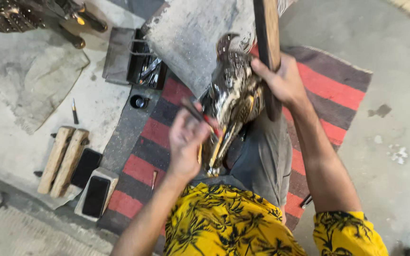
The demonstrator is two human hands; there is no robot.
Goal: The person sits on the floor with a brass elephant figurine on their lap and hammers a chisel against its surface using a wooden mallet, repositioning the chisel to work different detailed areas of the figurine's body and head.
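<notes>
- Nearest the camera is the yellow shirt with a black palm print, at 6 o'clock, with both bare forearms reaching up from it.
- The left hand is just below centre, fingers curled shut around a thin dark tool with a red part; the tool's tip lies against the metal piece.
- The right hand sits at about 1 o'clock from centre, closed around a dark wooden handle that runs up out of the top edge; its fingers also press on the metal piece.
- The shiny patterned metal piece, silver and brass coloured with a curved spout-like top, stands between the two hands at centre, resting on a lap in grey trousers.
- Under the lap lies a red and dark striped rug on the concrete floor.
- At 11 o'clock, an open box of small metal tools; just below it a small dark round cup.
- At 8 o'clock, two wooden blocks side by side, with two dark phones just beside them.
- At 10 o'clock, a grey cloth; more patterned metalware in the top-left corner.
</notes>
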